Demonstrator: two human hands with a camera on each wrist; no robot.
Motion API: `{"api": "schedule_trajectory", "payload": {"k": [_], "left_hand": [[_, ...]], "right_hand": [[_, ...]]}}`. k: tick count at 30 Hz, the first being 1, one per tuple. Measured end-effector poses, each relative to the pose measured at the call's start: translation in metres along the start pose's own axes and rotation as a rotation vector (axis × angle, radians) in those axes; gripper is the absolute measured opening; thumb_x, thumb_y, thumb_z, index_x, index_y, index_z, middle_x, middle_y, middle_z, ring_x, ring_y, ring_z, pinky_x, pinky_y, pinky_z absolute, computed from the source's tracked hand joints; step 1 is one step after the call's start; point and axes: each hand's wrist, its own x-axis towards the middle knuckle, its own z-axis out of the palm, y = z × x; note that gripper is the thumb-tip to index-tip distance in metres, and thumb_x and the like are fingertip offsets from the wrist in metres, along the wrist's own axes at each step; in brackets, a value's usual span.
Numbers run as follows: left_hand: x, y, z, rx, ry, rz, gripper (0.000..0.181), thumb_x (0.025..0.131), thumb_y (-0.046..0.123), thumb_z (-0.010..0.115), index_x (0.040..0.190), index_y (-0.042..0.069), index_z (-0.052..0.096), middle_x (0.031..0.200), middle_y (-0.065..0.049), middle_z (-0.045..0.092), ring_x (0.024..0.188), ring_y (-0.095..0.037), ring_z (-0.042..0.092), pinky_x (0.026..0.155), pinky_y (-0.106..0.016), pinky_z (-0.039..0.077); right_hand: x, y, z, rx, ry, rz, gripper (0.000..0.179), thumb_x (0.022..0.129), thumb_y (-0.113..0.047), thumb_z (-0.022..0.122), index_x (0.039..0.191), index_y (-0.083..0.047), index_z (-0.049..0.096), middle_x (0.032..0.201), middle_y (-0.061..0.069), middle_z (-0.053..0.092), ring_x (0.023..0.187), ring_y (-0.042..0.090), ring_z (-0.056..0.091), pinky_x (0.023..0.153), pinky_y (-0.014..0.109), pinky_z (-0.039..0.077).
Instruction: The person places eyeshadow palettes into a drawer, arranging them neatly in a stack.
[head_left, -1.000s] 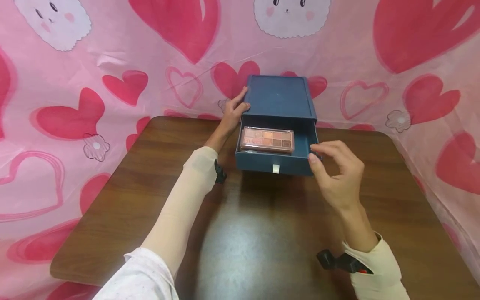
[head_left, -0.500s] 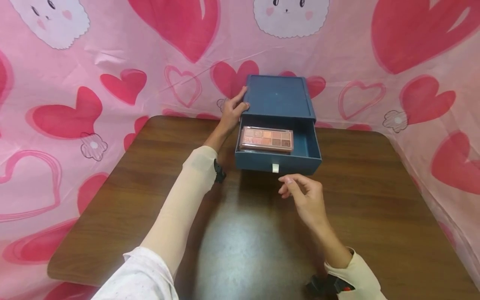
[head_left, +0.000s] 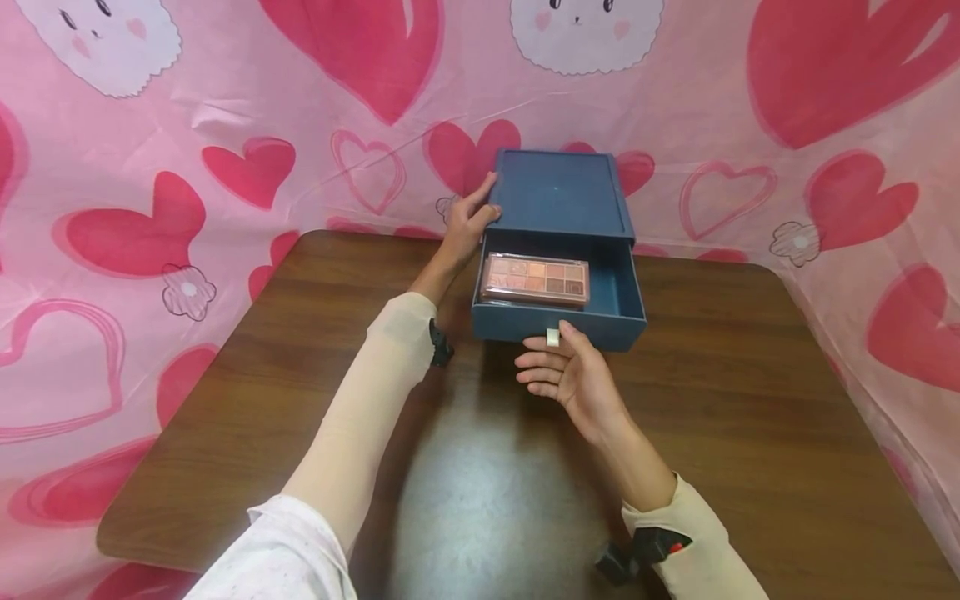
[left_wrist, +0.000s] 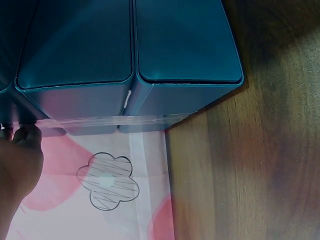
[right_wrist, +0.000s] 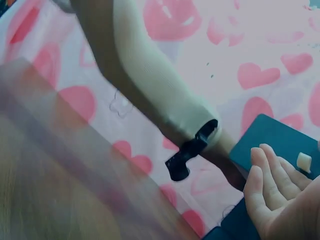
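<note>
A dark blue drawer unit [head_left: 558, 192] stands at the back of the table, its top drawer [head_left: 517, 323] pulled out toward me. Inside lies an eyeshadow palette [head_left: 536, 279] with a clear lid, toward the left side. My left hand [head_left: 467, 223] holds the unit's upper left side; its fingertips also show at the unit's edge in the left wrist view. In front of the drawer, my right hand [head_left: 573, 379] has its palm turned up and fingers loosely extended. Its thumb and forefinger are beside the white pull tab [head_left: 552, 337]; whether they touch it I cannot tell.
More closed drawers [left_wrist: 75, 45] sit below in the same stack, seen sideways in the left wrist view. The brown wooden table [head_left: 300, 358] extends toward me. A pink heart-printed cloth [head_left: 337, 67] hangs close behind and around it.
My right hand has left the drawer's right front corner, moved left and down, then turned palm up at the pull tab. The left hand, drawer and palette have stayed put.
</note>
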Motion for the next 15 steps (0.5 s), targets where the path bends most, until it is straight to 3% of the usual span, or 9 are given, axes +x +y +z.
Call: {"api": "schedule_trajectory", "payload": {"k": [4,6,7,9,11,12,13,14,15], "left_hand": [[0.001,-0.002,0.000,-0.001,-0.001,0.009,0.062,0.084,0.003,0.050,0.144,-0.008,0.037,0.157,-0.025,0.027,0.150,-0.028,0.028,0.123,-0.028,0.025],[0.001,-0.003,0.000,0.002,-0.005,0.009,0.062,0.085,0.004,0.050,0.144,-0.008,0.037,0.157,-0.024,0.028,0.149,-0.025,0.030,0.120,-0.020,0.028],[0.001,-0.003,0.000,0.005,-0.005,0.007,0.062,0.085,0.004,0.050,0.144,-0.008,0.037,0.157,-0.024,0.028,0.142,-0.025,0.041,0.113,-0.018,0.037],[0.001,-0.004,0.000,-0.002,-0.009,0.000,0.062,0.085,0.004,0.050,0.144,-0.007,0.037,0.157,-0.023,0.028,0.134,-0.015,0.045,0.103,-0.008,0.040],[0.001,-0.003,0.000,-0.008,-0.005,-0.008,0.062,0.085,0.004,0.050,0.145,-0.006,0.037,0.158,-0.022,0.028,0.121,-0.006,0.051,0.083,-0.006,0.047],[0.001,-0.003,0.000,-0.007,-0.001,-0.014,0.062,0.085,0.005,0.050,0.145,-0.005,0.038,0.158,-0.021,0.029,0.107,-0.004,0.055,0.072,-0.008,0.047],[0.001,-0.003,0.000,-0.009,0.002,-0.016,0.063,0.084,0.005,0.051,0.145,-0.005,0.038,0.158,-0.021,0.029,0.101,0.000,0.053,0.068,-0.007,0.047],[0.001,-0.003,-0.001,-0.012,0.001,-0.015,0.063,0.085,0.005,0.050,0.145,-0.005,0.037,0.158,-0.021,0.028,0.108,0.005,0.050,0.074,-0.005,0.047],[0.001,-0.002,-0.001,-0.009,0.004,-0.017,0.063,0.085,0.005,0.051,0.145,-0.005,0.038,0.158,-0.021,0.028,0.106,0.006,0.050,0.070,-0.006,0.047]], "right_hand": [[0.002,0.001,0.006,0.040,0.057,-0.014,0.043,0.102,-0.043,0.039,0.091,-0.017,0.070,0.079,-0.006,0.076,0.074,0.010,0.072,0.072,0.024,0.058],[0.004,0.004,0.008,0.029,0.098,-0.055,0.040,0.102,-0.039,0.042,0.086,-0.019,0.072,0.077,-0.007,0.075,0.071,0.009,0.072,0.071,0.023,0.058],[0.004,0.006,0.008,0.017,0.116,-0.081,0.038,0.102,-0.037,0.043,0.084,-0.020,0.072,0.076,-0.008,0.075,0.069,0.008,0.071,0.070,0.023,0.058],[0.006,0.010,0.008,-0.004,0.138,-0.138,0.037,0.103,-0.033,0.044,0.083,-0.018,0.072,0.075,-0.008,0.075,0.067,0.008,0.071,0.069,0.023,0.058],[0.009,0.013,0.007,-0.034,0.157,-0.196,0.037,0.103,-0.031,0.043,0.083,-0.017,0.071,0.074,-0.008,0.075,0.067,0.008,0.070,0.070,0.023,0.058],[0.011,0.015,0.007,-0.048,0.165,-0.225,0.037,0.103,-0.030,0.043,0.083,-0.016,0.070,0.073,-0.007,0.075,0.067,0.008,0.070,0.070,0.023,0.058],[0.012,0.016,0.007,-0.058,0.171,-0.252,0.036,0.103,-0.029,0.043,0.083,-0.014,0.069,0.073,-0.007,0.075,0.066,0.008,0.070,0.070,0.023,0.058],[0.014,0.017,0.007,-0.065,0.177,-0.278,0.036,0.103,-0.028,0.043,0.083,-0.014,0.069,0.074,-0.007,0.075,0.066,0.009,0.070,0.070,0.023,0.058],[0.016,0.018,0.008,-0.069,0.185,-0.298,0.036,0.103,-0.027,0.043,0.082,-0.013,0.068,0.074,-0.007,0.075,0.066,0.009,0.070,0.070,0.024,0.058]]}}
